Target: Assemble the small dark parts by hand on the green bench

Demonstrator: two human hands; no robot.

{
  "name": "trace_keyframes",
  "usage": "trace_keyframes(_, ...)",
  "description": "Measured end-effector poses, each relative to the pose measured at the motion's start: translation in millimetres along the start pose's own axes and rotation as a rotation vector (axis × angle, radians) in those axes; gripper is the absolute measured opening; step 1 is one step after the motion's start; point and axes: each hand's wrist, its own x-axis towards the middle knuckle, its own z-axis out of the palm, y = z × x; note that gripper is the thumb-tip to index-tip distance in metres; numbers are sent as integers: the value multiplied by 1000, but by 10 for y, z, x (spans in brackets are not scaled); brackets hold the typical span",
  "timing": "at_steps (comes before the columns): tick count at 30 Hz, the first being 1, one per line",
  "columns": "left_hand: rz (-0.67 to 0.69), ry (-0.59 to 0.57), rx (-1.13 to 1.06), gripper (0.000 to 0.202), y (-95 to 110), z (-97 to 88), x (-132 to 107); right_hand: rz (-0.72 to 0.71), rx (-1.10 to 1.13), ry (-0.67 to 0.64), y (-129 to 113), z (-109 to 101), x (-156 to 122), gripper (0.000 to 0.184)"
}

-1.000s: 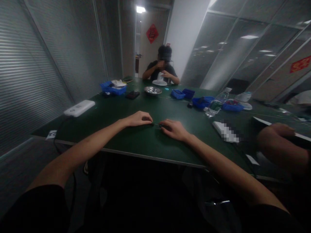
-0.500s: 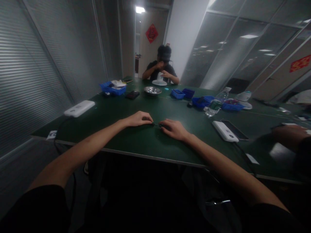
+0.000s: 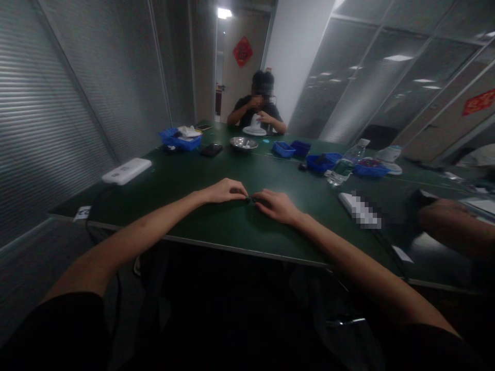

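Observation:
Both my arms reach forward over a dark green table [image 3: 232, 226]. My left hand [image 3: 224, 190] rests on the table with its fingers curled and pinched at a small dark object [image 3: 250, 199]. My right hand [image 3: 275, 204] lies opposite, fingers bent and closed on the same small dark object. The two sets of fingertips almost touch. The object is too small and dim to name.
A white power bank [image 3: 126, 171] lies at the left. Blue trays [image 3: 181, 139] [image 3: 283, 149], a metal bowl [image 3: 243, 144], a dark phone [image 3: 211, 150] and a water bottle [image 3: 343, 168] stand further back. One person sits at the far end [image 3: 257, 105]; another person's arm [image 3: 452, 226] is at the right.
My left hand has slid a little to the right, closing the gap to my right hand. The other person's arm at the right has shifted.

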Motion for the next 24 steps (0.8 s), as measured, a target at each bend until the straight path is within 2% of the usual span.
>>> trace_keyframes(5,16,-13,0,26,5,23,16,-24,28,36,18,14,1,35)
trace_keyframes(19,-32,-22,2,35,27,5,6,86,50,162,1,5,-20,31)
trace_keyframes(24,-22,-30,3,29,-3,-10,4,67,79,157,-7,-24,-47,28)
